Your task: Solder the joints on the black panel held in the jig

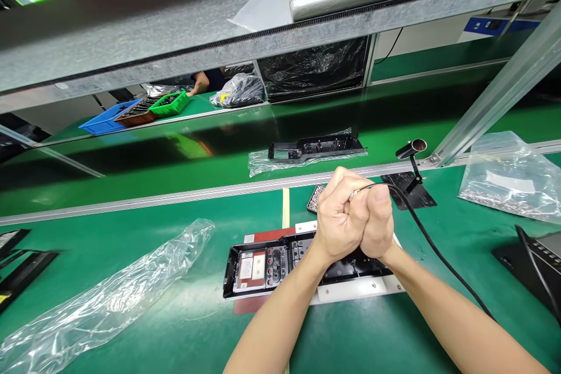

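My left hand [338,216] and my right hand [377,219] are pressed together, both closed, above a black plastic housing [228,274]. A black cable [421,225] runs up from the lower right, over the top of my right hand, to a small silvery piece at my left fingers. Whatever else the fists enclose is hidden. The housing lies open side up in a white fixture [350,290] over a reddish-brown board [249,305]. My hands and forearms cover part of it.
Beyond my hands are a tray of screws [314,198] and a black stand with a tube holder [412,149]. Another black housing [315,147] lies on plastic behind the rail. A clear bag [131,286] lies left, a bag of small parts [511,178] right. A metal shelf [197,61] hangs overhead.
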The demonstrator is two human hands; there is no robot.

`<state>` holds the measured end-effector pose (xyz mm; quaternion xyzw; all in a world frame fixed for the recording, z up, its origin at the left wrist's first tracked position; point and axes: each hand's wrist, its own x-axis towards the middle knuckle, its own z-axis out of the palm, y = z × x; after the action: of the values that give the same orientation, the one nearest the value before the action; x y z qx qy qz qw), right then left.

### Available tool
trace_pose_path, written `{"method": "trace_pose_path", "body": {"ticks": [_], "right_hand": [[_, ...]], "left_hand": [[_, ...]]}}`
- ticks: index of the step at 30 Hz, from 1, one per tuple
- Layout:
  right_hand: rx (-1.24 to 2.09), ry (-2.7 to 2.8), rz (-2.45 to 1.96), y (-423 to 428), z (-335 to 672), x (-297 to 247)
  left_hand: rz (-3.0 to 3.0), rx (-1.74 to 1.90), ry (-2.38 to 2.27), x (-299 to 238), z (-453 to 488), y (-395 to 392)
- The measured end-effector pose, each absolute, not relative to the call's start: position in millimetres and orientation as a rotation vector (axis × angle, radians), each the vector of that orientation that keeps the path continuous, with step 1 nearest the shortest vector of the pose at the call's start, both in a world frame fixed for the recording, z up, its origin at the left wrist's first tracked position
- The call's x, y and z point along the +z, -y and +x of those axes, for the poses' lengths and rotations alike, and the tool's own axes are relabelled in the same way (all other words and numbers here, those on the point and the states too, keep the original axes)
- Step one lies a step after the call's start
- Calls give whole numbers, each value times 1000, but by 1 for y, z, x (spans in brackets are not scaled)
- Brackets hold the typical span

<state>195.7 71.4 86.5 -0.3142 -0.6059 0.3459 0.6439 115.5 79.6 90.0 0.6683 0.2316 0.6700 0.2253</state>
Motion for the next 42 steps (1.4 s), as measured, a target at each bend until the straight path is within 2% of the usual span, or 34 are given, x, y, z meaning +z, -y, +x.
{"method": "trace_pose_path", "body": {"ticks": [42], "right_hand": [[812,1403,-697,-70,196,91]], "left_hand": [[1817,1867,-594,90,116,-79]]}}
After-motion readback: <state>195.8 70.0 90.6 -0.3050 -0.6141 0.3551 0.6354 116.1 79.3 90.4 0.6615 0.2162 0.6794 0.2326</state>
